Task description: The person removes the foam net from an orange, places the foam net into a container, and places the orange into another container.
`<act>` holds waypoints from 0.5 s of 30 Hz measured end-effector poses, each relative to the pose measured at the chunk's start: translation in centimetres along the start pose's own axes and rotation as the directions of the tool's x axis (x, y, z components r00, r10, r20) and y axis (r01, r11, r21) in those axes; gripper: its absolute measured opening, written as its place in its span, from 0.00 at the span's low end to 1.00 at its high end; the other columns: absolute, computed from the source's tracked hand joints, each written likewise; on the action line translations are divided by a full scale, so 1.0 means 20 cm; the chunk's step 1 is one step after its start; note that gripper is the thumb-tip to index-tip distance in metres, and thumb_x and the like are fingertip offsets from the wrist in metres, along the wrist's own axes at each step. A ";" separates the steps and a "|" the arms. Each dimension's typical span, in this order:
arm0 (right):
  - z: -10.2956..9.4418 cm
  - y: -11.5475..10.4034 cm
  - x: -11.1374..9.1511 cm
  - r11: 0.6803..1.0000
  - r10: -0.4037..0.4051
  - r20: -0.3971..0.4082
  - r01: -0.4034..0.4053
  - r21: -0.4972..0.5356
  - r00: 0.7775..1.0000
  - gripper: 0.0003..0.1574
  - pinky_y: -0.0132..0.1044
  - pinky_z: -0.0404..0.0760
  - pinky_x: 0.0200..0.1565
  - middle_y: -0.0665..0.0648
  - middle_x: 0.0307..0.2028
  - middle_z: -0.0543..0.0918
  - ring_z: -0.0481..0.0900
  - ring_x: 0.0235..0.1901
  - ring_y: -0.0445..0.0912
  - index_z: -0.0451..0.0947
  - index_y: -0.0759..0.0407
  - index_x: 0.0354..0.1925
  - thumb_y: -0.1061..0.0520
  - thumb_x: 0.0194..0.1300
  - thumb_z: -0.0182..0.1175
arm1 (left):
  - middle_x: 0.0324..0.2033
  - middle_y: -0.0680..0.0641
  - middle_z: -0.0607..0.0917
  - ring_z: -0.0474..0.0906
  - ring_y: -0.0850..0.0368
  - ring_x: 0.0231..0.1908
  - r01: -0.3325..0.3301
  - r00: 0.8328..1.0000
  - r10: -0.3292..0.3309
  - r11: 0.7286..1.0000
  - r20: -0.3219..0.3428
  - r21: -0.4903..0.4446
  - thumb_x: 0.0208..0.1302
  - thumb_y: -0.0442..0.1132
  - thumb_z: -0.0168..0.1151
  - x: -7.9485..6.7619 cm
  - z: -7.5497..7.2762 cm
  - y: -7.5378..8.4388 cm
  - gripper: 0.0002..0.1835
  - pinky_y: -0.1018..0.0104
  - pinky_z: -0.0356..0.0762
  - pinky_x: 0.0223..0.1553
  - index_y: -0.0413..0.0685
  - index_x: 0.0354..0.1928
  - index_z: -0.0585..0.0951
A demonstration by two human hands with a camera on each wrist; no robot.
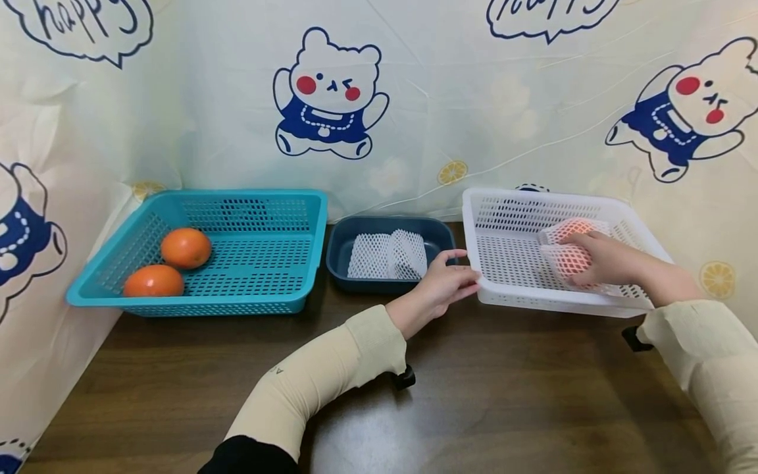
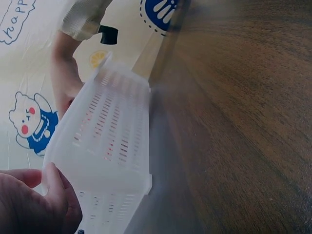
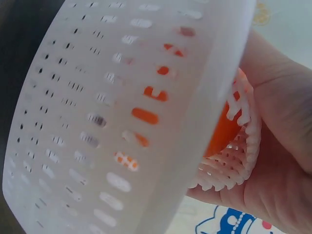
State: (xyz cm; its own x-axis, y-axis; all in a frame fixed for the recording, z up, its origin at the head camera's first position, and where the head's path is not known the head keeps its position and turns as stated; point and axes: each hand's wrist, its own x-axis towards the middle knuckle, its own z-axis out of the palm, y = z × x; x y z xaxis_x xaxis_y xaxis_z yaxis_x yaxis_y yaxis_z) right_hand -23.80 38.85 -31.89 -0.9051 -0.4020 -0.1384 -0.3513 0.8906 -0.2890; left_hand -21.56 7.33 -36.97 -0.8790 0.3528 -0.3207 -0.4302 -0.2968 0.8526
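Note:
Inside the white basket (image 1: 497, 293), my right hand (image 1: 610, 260) grips the nearer of two oranges in white foam nets (image 1: 571, 261). Another netted orange (image 1: 574, 228) lies just behind it. In the right wrist view, bare peel of an orange (image 3: 224, 131) shows at the open end of its foam net (image 3: 249, 131); the basket wall (image 3: 195, 97) hides part of it. At the basket's left front corner, my left hand (image 1: 441, 283) touches the rim with extended fingers. The left wrist view shows these fingertips (image 2: 52, 175) against the white basket's outside (image 2: 92, 165).
A teal basket (image 1: 260, 303) with two bare oranges (image 1: 186, 248) stands at the left. Between the baskets, a dark blue tray (image 1: 385, 286) holds empty white foam nets (image 1: 372, 257). A printed cloth (image 1: 414, 118) hangs behind the brown table (image 1: 474, 395).

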 end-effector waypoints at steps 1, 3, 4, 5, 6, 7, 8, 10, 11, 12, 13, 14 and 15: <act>0.00 -0.01 0.00 1.000 -0.007 -0.002 0.007 0.005 1.000 0.47 0.71 0.69 0.57 0.82 0.60 0.69 0.68 0.59 0.74 0.68 0.75 0.66 0.57 0.54 0.77 | 0.58 0.32 0.81 0.82 0.55 0.38 0.000 1.000 0.000 1.000 0.000 -0.001 0.68 0.24 0.63 0.00 0.00 0.00 0.28 0.58 0.82 0.51 0.46 0.67 0.68; -0.01 -0.02 0.01 1.000 -0.015 -0.006 0.015 0.016 1.000 0.48 0.71 0.69 0.57 0.81 0.61 0.70 0.68 0.60 0.73 0.68 0.75 0.66 0.57 0.55 0.77 | 0.58 0.32 0.81 0.82 0.55 0.38 0.002 1.000 -0.002 1.000 -0.001 -0.003 0.68 0.24 0.63 0.00 0.00 0.00 0.28 0.58 0.82 0.51 0.46 0.67 0.69; -0.01 -0.03 0.01 1.000 -0.019 -0.008 0.019 0.023 1.000 0.48 0.71 0.69 0.57 0.80 0.61 0.70 0.68 0.60 0.72 0.68 0.74 0.66 0.56 0.55 0.78 | 0.57 0.33 0.81 0.83 0.54 0.38 0.002 1.000 -0.002 1.000 -0.003 -0.002 0.68 0.24 0.63 0.00 0.00 0.00 0.28 0.58 0.82 0.51 0.46 0.66 0.69; -0.01 -0.04 0.01 0.999 -0.021 -0.010 0.021 0.028 1.000 0.48 0.71 0.69 0.57 0.80 0.61 0.70 0.68 0.60 0.72 0.68 0.74 0.66 0.56 0.55 0.78 | 0.57 0.33 0.81 0.82 0.54 0.38 0.003 1.000 -0.003 1.000 -0.002 -0.002 0.68 0.24 0.63 0.00 -0.01 0.00 0.28 0.58 0.82 0.51 0.46 0.66 0.69; -0.02 -0.05 0.01 0.999 -0.023 -0.012 0.023 0.032 1.000 0.48 0.71 0.68 0.58 0.79 0.62 0.70 0.68 0.60 0.72 0.68 0.74 0.66 0.56 0.55 0.78 | 0.56 0.33 0.82 0.83 0.54 0.38 0.003 1.000 -0.003 1.000 -0.002 -0.002 0.68 0.24 0.63 0.00 -0.01 0.00 0.27 0.58 0.82 0.51 0.46 0.66 0.69; -0.02 -0.06 0.01 0.999 -0.024 -0.013 0.024 0.033 1.000 0.48 0.71 0.68 0.58 0.79 0.62 0.70 0.67 0.61 0.72 0.68 0.73 0.66 0.56 0.55 0.78 | 0.56 0.33 0.82 0.83 0.54 0.39 0.004 1.000 -0.004 1.000 -0.001 -0.004 0.68 0.24 0.63 0.00 -0.01 0.01 0.27 0.58 0.82 0.52 0.46 0.66 0.69; -0.02 -0.07 0.01 0.999 -0.026 -0.015 0.027 0.035 1.000 0.48 0.71 0.68 0.58 0.79 0.62 0.70 0.67 0.61 0.71 0.68 0.73 0.66 0.56 0.55 0.78 | 0.57 0.33 0.82 0.83 0.54 0.39 0.006 1.000 -0.006 1.000 -0.001 -0.005 0.68 0.24 0.63 0.00 -0.01 0.01 0.27 0.57 0.82 0.52 0.46 0.66 0.69; -0.02 -0.08 0.02 0.999 -0.031 -0.019 0.032 0.034 0.999 0.48 0.71 0.68 0.58 0.78 0.62 0.71 0.67 0.61 0.71 0.68 0.72 0.66 0.56 0.55 0.78 | 0.56 0.33 0.82 0.83 0.53 0.39 0.007 1.000 -0.007 1.000 0.000 -0.006 0.68 0.24 0.63 0.00 0.00 0.01 0.27 0.57 0.82 0.52 0.46 0.65 0.69; -0.02 -0.09 0.02 0.999 -0.033 -0.021 0.034 0.031 0.999 0.48 0.71 0.67 0.59 0.78 0.62 0.71 0.67 0.61 0.71 0.68 0.72 0.66 0.56 0.55 0.78 | 0.56 0.33 0.82 0.83 0.53 0.39 0.008 1.000 -0.008 1.000 0.001 -0.007 0.68 0.24 0.63 0.00 0.00 0.01 0.27 0.57 0.81 0.53 0.46 0.65 0.69; -0.02 -0.10 0.02 0.999 -0.037 -0.023 0.037 0.029 0.999 0.48 0.71 0.67 0.59 0.78 0.62 0.71 0.67 0.61 0.71 0.68 0.72 0.66 0.56 0.55 0.78 | 0.56 0.33 0.82 0.83 0.53 0.39 0.009 1.000 -0.009 1.000 0.001 -0.007 0.68 0.24 0.63 0.00 0.00 0.01 0.27 0.57 0.81 0.53 0.46 0.65 0.69; -0.02 -0.10 0.02 0.999 -0.042 -0.024 0.042 0.026 0.999 0.48 0.71 0.67 0.59 0.78 0.62 0.71 0.66 0.62 0.71 0.68 0.72 0.66 0.56 0.55 0.78 | 0.55 0.34 0.83 0.83 0.53 0.39 0.009 1.000 -0.009 1.000 -0.001 -0.009 0.68 0.24 0.63 0.00 0.00 0.01 0.27 0.57 0.81 0.53 0.46 0.65 0.69; -0.02 -0.11 0.02 0.999 -0.047 -0.028 0.048 0.024 0.999 0.47 0.71 0.67 0.59 0.78 0.62 0.70 0.66 0.62 0.70 0.69 0.72 0.66 0.56 0.54 0.78 | 0.55 0.34 0.83 0.83 0.53 0.39 0.010 1.000 -0.010 1.000 -0.002 -0.008 0.68 0.24 0.63 0.00 0.00 0.01 0.27 0.57 0.81 0.53 0.46 0.65 0.69; -0.02 -0.12 0.02 0.998 -0.054 -0.031 0.054 0.020 0.998 0.47 0.70 0.67 0.59 0.77 0.62 0.71 0.66 0.61 0.70 0.69 0.72 0.66 0.57 0.54 0.78 | 0.54 0.34 0.83 0.83 0.53 0.39 0.011 1.000 -0.011 1.000 -0.003 -0.007 0.68 0.24 0.63 0.00 0.00 0.01 0.27 0.57 0.81 0.53 0.46 0.65 0.69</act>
State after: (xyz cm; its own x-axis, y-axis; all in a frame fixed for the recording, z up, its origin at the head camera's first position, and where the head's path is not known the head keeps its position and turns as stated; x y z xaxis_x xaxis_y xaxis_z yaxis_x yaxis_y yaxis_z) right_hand -23.51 36.62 -30.90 -0.8919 -0.4424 -0.0935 -0.3950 0.8630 -0.3151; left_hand -21.59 7.20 -36.84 -0.8747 0.3535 -0.3315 -0.4414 -0.2991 0.8460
